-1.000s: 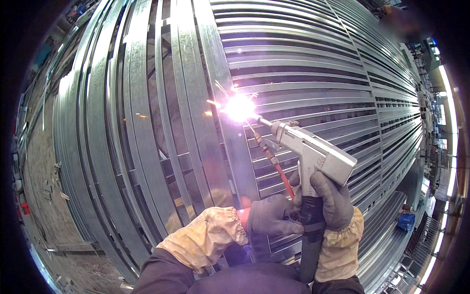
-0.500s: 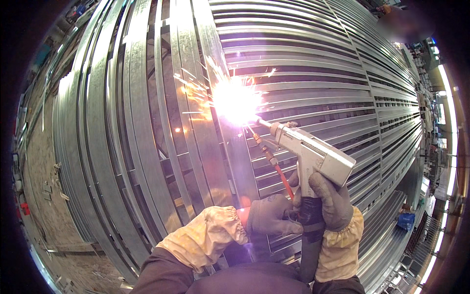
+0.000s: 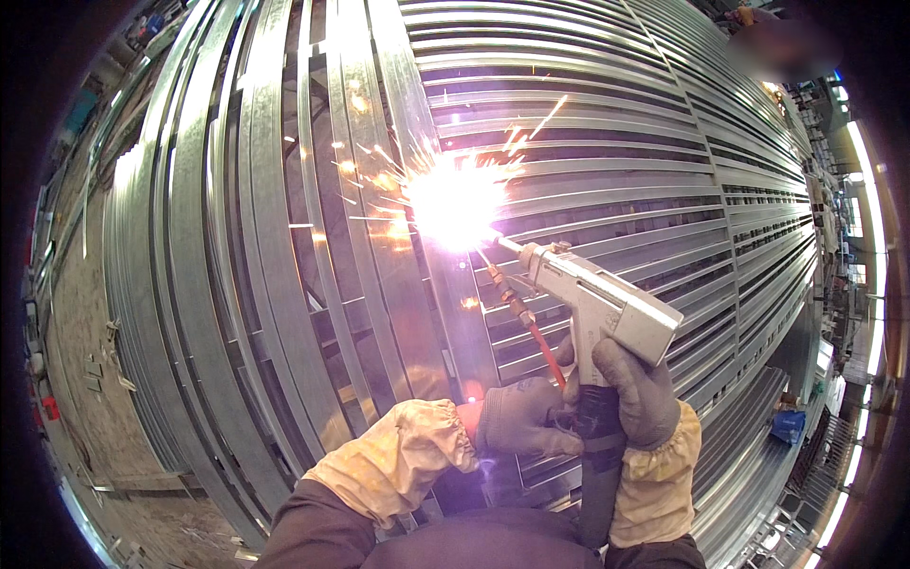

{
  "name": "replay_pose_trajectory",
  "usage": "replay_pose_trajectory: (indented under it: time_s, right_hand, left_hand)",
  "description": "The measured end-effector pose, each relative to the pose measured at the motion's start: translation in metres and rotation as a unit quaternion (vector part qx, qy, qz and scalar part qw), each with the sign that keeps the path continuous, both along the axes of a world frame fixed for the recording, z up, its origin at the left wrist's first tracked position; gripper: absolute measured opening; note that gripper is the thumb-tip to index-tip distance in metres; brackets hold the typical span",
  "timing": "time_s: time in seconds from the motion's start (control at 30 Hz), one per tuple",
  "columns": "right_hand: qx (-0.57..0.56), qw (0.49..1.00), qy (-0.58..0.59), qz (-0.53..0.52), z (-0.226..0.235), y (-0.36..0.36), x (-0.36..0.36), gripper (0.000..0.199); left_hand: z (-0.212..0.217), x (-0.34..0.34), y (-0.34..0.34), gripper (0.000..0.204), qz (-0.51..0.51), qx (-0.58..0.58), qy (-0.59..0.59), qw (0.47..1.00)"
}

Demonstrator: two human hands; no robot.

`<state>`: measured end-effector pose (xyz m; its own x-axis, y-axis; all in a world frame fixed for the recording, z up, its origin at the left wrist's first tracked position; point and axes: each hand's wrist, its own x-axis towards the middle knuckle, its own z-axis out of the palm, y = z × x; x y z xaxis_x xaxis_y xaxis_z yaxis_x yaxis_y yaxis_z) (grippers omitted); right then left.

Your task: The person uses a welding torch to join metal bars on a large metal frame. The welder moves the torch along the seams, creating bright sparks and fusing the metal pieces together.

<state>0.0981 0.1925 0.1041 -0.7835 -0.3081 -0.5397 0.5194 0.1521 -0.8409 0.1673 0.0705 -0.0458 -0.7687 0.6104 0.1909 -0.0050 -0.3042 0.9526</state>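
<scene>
Torch (image 3: 611,305), silver, grasped at its handle (image 3: 590,353) by gloved fingers of the right hand (image 3: 648,396); nozzle (image 3: 509,244) ahead and left of them, at a white, sparking glare (image 3: 457,201) over metal bars (image 3: 400,76). Just left of those fingers, left hand (image 3: 523,417) curled beside red hose (image 3: 547,356) and black cable (image 3: 600,493), exact hold hidden from view.

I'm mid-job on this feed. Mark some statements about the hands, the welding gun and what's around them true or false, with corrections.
1. The right hand grips the silver welding gun. True.
2. The welding gun's tip is dark and spark-free. False: a glaring flare with flying sparks covers it.
3. The left hand is close beside the right. True.
4. Both hands are bare. False: both wear grey gloves.
5. A red tube shows left of the welding gun's handle. True.
</scene>
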Motion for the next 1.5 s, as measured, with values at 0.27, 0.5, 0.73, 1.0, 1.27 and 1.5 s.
replay_pose_trajectory:
  time_s: [0.27, 0.5, 0.73, 1.0, 1.27, 1.5]
  right_hand:
    - [-0.002, 1.0, -0.011, 0.008, -0.001, 0.008, 0.0, 0.036]
    - [0.002, 1.0, 0.01, 0.013, -0.011, 0.022, 0.0, 0.041]
    - [-0.011, 0.999, 0.022, -0.023, -0.003, 0.024, 0.005, 0.044]
    - [-0.037, 0.998, -0.04, -0.042, -0.015, 0.044, 0.016, 0.041]
    - [-0.06, 0.996, -0.048, -0.048, -0.023, 0.045, 0.013, 0.042]
    - [-0.064, 0.996, -0.052, -0.041, -0.019, 0.039, 0.012, 0.043]
  left_hand:
    - [0.008, -0.002, 0.003, 0.037, 0.021, 0.054, -0.017, 0.998]
    - [-0.008, 0.005, 0.016, 0.042, 0.036, 0.007, -0.021, 0.999]
    - [-0.008, 0.011, 0.024, 0.039, 0.019, 0.063, -0.062, 0.996]
    - [0.0, 0.026, 0.037, 0.03, 0.034, 0.059, -0.07, 0.995]
    - [-0.019, 0.028, 0.045, 0.03, -0.001, 0.092, -0.125, 0.988]
    - [-0.004, 0.021, 0.035, 0.034, -0.014, 0.079, -0.114, 0.99]
